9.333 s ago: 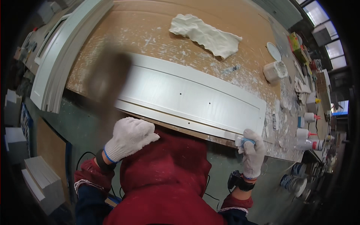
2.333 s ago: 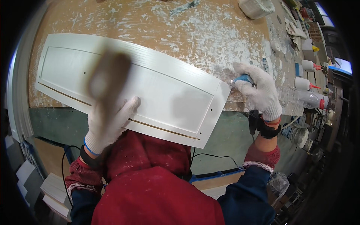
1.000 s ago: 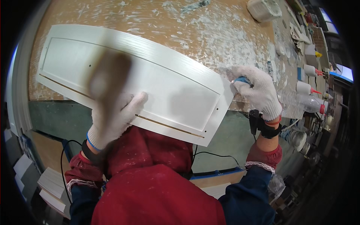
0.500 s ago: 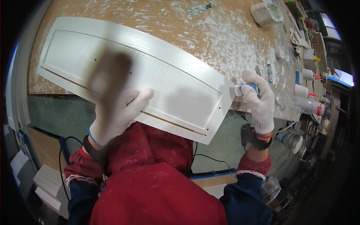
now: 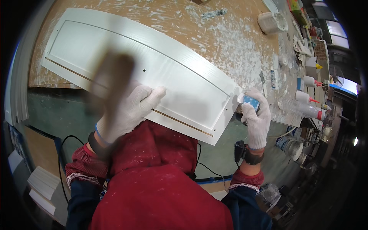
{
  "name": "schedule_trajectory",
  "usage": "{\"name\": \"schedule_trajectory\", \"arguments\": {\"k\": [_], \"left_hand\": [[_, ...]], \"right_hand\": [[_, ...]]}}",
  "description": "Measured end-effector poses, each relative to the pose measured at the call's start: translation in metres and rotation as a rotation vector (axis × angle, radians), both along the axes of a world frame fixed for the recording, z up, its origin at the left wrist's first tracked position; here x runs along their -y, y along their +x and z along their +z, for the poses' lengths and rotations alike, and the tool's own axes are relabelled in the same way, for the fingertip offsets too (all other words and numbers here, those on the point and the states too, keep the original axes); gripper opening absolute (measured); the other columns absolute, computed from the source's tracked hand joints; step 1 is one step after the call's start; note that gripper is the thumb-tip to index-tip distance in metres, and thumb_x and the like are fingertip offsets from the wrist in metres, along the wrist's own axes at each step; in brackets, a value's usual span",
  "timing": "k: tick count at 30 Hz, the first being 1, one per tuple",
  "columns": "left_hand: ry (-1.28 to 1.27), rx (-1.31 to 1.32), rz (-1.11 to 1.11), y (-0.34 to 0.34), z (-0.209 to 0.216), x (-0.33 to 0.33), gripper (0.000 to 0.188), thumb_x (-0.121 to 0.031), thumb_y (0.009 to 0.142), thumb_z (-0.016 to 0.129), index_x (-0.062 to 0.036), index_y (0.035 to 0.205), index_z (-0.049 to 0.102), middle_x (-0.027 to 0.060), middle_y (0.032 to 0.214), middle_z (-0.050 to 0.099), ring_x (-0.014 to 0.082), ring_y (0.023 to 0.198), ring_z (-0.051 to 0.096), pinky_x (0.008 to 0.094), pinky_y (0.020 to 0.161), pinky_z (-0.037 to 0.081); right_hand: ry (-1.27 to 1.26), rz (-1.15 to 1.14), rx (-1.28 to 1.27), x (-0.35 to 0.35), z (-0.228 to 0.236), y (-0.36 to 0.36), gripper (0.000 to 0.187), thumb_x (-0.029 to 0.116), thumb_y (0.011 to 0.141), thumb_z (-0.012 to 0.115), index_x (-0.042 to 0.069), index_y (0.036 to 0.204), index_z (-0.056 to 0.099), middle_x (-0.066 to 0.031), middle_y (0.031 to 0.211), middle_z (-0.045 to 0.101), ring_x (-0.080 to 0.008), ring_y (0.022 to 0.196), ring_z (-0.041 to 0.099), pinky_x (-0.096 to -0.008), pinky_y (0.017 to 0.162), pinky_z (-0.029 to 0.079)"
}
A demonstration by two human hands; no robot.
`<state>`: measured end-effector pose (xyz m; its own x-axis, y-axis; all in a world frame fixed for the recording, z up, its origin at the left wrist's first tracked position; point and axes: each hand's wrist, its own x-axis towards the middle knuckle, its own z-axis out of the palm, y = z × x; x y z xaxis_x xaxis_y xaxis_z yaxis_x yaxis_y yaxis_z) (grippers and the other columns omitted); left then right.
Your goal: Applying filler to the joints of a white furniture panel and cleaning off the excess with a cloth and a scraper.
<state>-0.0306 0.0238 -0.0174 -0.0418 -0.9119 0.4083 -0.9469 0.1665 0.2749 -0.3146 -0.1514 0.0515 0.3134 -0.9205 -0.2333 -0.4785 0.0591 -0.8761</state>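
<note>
And pinching the blue block (image 5: 251, 102) in right hand (image 5: 258, 124), the nearer one, just beside the four-o'clock end of white panel (image 5: 184, 73), slanting ten-to-four! Can't tell closure of left hand (image 5: 135, 109).

I log one paint-smeared workbench (image 5: 239, 48), bearing: white recessed panel (image 5: 188, 82); open plastic tub (image 5: 272, 24); clear red-capped bottle (image 5: 303, 108); squeeze bottles (image 5: 301, 96).

The left hand (image 5: 134, 106) has come onto the white panel (image 5: 174, 65).
</note>
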Motion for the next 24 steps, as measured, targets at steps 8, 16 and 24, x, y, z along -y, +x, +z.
{"name": "schedule_trajectory", "arguments": {"k": [8, 16, 24], "left_hand": [[-0.026, 0.012, -0.002, -0.002, -0.001, 0.006, 0.038, -0.015, 0.068, 0.068, -0.0185, 0.106, 0.065, -0.0029, 0.081, 0.048, 0.0184, 0.076, 0.053, 0.0328, 0.068, 0.046], [-0.002, -0.046, 0.041, 0.008, -0.008, 0.001, 0.038, -0.012, 0.067, 0.069, -0.0162, 0.105, 0.065, -0.0025, 0.077, 0.049, 0.0178, 0.070, 0.053, 0.0331, 0.062, 0.044], [-0.002, -0.026, 0.141, 0.030, -0.006, 0.003, 0.040, -0.012, 0.070, 0.069, -0.0156, 0.110, 0.065, -0.0016, 0.081, 0.052, 0.0191, 0.075, 0.056, 0.0343, 0.065, 0.045]], "right_hand": [[-0.230, -0.134, 0.119, 0.020, -0.013, 0.004, 0.034, 0.001, 0.093, 0.055, 0.000, 0.126, 0.052, -0.0092, 0.127, 0.052, -0.0091, 0.082, 0.056, -0.0215, 0.061, 0.048], [-0.088, -0.126, 0.198, 0.073, -0.015, 0.043, 0.039, 0.003, 0.091, 0.061, -0.001, 0.129, 0.051, -0.0090, 0.131, 0.051, -0.0143, 0.114, 0.051, -0.0265, 0.098, 0.042], [-0.653, -0.022, -0.636, 0.119, -0.009, 0.016, 0.066, 0.017, 0.081, 0.071, 0.001, 0.139, 0.045, -0.0188, 0.139, 0.048, -0.0309, 0.130, 0.046, -0.0382, 0.108, 0.036]]}}
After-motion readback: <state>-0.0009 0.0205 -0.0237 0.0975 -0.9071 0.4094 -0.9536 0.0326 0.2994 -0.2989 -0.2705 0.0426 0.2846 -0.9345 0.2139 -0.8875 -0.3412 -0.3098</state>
